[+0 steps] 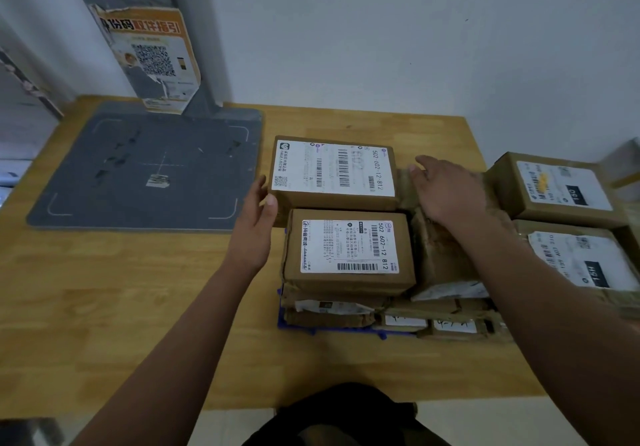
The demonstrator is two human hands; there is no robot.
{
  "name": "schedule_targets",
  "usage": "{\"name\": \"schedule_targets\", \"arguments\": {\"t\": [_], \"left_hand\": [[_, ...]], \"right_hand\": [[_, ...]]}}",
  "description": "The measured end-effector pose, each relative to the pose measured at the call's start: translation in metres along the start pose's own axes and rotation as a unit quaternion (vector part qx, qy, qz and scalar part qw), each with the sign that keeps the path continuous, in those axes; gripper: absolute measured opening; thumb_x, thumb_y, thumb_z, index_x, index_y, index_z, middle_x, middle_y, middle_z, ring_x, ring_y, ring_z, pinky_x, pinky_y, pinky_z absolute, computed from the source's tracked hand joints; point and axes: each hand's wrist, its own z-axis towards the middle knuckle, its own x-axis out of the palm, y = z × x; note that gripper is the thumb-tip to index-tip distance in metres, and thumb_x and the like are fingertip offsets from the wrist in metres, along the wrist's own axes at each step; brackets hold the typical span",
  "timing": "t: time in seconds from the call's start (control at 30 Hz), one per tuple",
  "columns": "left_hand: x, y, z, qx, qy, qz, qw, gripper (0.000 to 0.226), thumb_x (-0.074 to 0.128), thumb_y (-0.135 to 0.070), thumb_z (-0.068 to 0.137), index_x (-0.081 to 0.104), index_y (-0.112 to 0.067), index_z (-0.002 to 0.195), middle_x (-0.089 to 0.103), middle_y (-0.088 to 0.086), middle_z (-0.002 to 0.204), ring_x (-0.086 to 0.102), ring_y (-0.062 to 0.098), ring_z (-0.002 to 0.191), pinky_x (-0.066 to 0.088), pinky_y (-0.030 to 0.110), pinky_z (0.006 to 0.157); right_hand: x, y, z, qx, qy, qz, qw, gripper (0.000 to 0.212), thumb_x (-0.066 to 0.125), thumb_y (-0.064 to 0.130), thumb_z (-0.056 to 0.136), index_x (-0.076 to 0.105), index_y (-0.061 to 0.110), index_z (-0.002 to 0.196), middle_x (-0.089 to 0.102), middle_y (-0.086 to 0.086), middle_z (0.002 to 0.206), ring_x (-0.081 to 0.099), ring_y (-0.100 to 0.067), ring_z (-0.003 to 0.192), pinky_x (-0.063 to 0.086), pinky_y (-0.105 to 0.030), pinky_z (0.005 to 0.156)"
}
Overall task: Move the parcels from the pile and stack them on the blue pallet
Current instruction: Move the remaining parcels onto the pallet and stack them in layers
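grey scanner mat just left of parcels

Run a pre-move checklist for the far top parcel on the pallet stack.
1. Left hand on far top parcel: ok, touches its left side.
2. Right hand on that parcel: not ok, open, over lower parcels to its right.
3. Far top parcel flat, label up: ok.
4. Near top parcel flat in front of it: ok.
5. Blue pallet under whole stack: cannot tell, only its front-left edge shows.
6. Pile cleared: not ok, two pile parcels sit at right.
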Motion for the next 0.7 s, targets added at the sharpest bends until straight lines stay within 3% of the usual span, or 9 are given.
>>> {"name": "schedule_targets", "arguments": {"t": [0.13,0.3,0.47,0.53,0.6,0.7], "left_hand": [[0.004,0.005,0.005,-0.015,-0.006,0.003,1.000,0.046,0.044,-0.043,0.100,0.039,-0.031,0.144,0.053,-0.008,0.138,0.051,0.008,0.121,0.041,0.029,0.095],[0.005,0.002,0.004,-0.025,-0.007,-0.017,1.000,0.043,0.045,-0.035,0.100,0.043,-0.028,0.142,0.056,-0.007,0.133,0.055,0.000,0.109,0.040,0.013,0.080],[-0.003,0.000,0.006,-0.015,-0.003,-0.012,1.000,0.046,0.041,-0.049,0.099,0.041,-0.034,0.142,0.048,-0.013,0.140,0.044,0.007,0.127,0.038,0.031,0.105],[-0.005,-0.010,0.006,0.015,-0.028,0.026,0.999,0.048,0.040,-0.045,0.100,0.037,-0.027,0.145,0.040,-0.015,0.140,0.038,0.002,0.127,0.033,0.021,0.105],[-0.006,-0.023,0.008,0.089,-0.061,0.107,0.988,0.049,0.039,-0.040,0.102,0.034,-0.021,0.147,0.035,-0.012,0.142,0.030,-0.001,0.128,0.026,0.016,0.105],[-0.004,-0.040,0.016,0.180,-0.055,0.248,0.950,0.056,0.033,-0.049,0.099,0.038,-0.017,0.144,0.030,0.001,0.154,0.026,0.015,0.141,0.026,0.035,0.114]], "right_hand": [[-0.001,0.000,0.000,0.028,-0.004,-0.016,0.999,0.051,0.026,0.047,0.102,0.048,0.020,0.140,0.060,-0.011,0.129,0.052,-0.033,0.121,0.035,-0.044,0.102],[-0.002,0.002,-0.001,0.036,-0.007,0.005,0.999,0.050,0.027,0.048,0.101,0.048,0.024,0.140,0.059,-0.009,0.132,0.050,-0.032,0.123,0.034,-0.045,0.105],[-0.014,-0.001,-0.005,0.039,-0.048,0.045,0.997,0.049,0.031,0.045,0.101,0.044,0.023,0.143,0.061,-0.008,0.128,0.054,-0.031,0.118,0.040,-0.042,0.097],[-0.018,-0.004,-0.009,0.042,-0.056,0.052,0.996,0.050,0.034,0.045,0.101,0.039,0.024,0.145,0.061,-0.008,0.127,0.055,-0.031,0.117,0.043,-0.041,0.091],[-0.018,-0.008,-0.014,0.034,-0.040,0.042,0.998,0.051,0.033,0.047,0.100,0.038,0.025,0.146,0.058,-0.009,0.131,0.053,-0.032,0.119,0.043,-0.043,0.094],[-0.013,-0.015,-0.020,0.013,-0.008,0.016,1.000,0.051,0.031,0.046,0.100,0.042,0.023,0.144,0.056,-0.011,0.136,0.051,-0.034,0.122,0.038,-0.046,0.104]]}}
